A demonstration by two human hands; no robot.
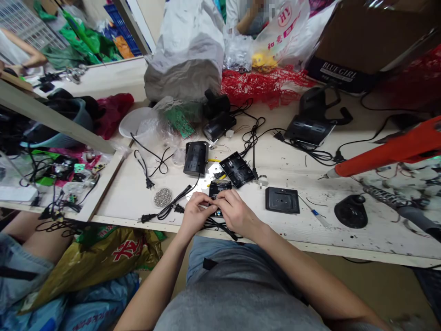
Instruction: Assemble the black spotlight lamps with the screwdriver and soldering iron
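Both my hands meet over a small black plastic housing point(220, 185) near the table's front edge. My left hand point(199, 209) has its thumb and fingers pinched together at the housing's left side. My right hand point(235, 210) pinches from the other side, its fingertips touching those of the left. Whatever lies between the fingertips is too small to make out. A black cable point(218, 225) runs under the hands. Just behind lie a square black plastic cover point(237, 169) with corner holes and a rounded black housing point(196, 158).
A dish of small screws point(162, 197) stands at left beside a black plug cord point(168, 207). To the right are a black rectangular tray point(282, 200), a round black base point(351, 211) and an orange electric screwdriver point(386, 149). Other people sit at the left and across the table.
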